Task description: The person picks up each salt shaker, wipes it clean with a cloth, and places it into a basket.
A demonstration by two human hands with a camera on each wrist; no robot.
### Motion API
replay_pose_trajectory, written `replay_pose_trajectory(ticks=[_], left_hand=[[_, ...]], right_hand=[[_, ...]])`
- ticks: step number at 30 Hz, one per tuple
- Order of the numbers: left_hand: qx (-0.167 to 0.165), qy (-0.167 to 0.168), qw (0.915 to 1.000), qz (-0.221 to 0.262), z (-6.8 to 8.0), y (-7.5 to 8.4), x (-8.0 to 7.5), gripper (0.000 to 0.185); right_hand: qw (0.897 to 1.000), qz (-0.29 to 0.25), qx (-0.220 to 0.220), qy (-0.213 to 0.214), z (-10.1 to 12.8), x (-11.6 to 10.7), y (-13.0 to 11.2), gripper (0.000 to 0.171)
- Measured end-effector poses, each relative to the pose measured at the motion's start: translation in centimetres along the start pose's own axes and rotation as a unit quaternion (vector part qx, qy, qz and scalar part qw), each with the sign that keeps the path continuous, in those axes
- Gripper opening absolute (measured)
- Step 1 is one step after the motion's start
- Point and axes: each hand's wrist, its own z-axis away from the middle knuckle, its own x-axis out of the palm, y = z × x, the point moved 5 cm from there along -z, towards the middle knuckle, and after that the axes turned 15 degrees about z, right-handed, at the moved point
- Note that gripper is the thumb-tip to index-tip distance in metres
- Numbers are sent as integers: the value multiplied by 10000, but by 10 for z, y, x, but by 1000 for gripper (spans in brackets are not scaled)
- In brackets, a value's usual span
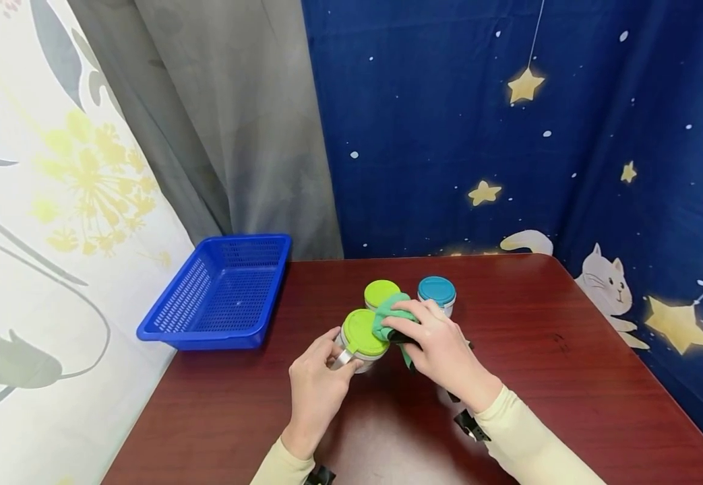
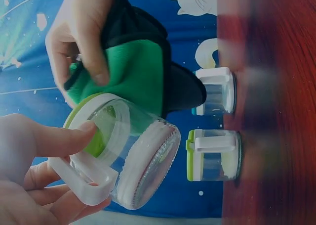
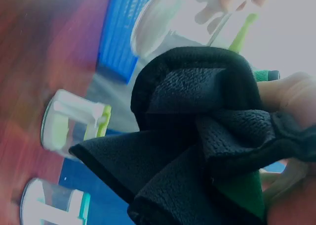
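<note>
My left hand (image 1: 317, 377) grips a clear glass jar (image 1: 360, 337) with a lime-green lid, lifted and tilted above the table; the left wrist view shows my fingers (image 2: 54, 141) curled round its white clasp and lid rim (image 2: 94, 136). My right hand (image 1: 439, 347) holds a bunched green and black cloth (image 1: 390, 320) against that lid. The cloth (image 2: 138, 71) drapes over the jar (image 2: 143, 160). In the right wrist view the dark cloth (image 3: 197, 136) fills most of the frame, with the jar (image 3: 163, 22) above it.
Two more jars stand behind on the dark red table (image 1: 569, 377): one with a lime-green lid (image 1: 380, 292), one with a teal lid (image 1: 437, 290). A blue plastic basket (image 1: 220, 293) sits at the back left. Curtains hang close behind and to the right.
</note>
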Motion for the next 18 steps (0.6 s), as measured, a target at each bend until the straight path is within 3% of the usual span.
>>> replay_pose_trajectory(ticks=[9, 18], left_hand=[[153, -134, 9997, 132, 2, 3, 3, 41], [244, -140, 9993, 254, 0, 6, 4, 41]], right_hand=[[9998, 101, 166, 83, 5, 4, 15, 44], [9992, -220, 175, 270, 5, 2, 13, 42]])
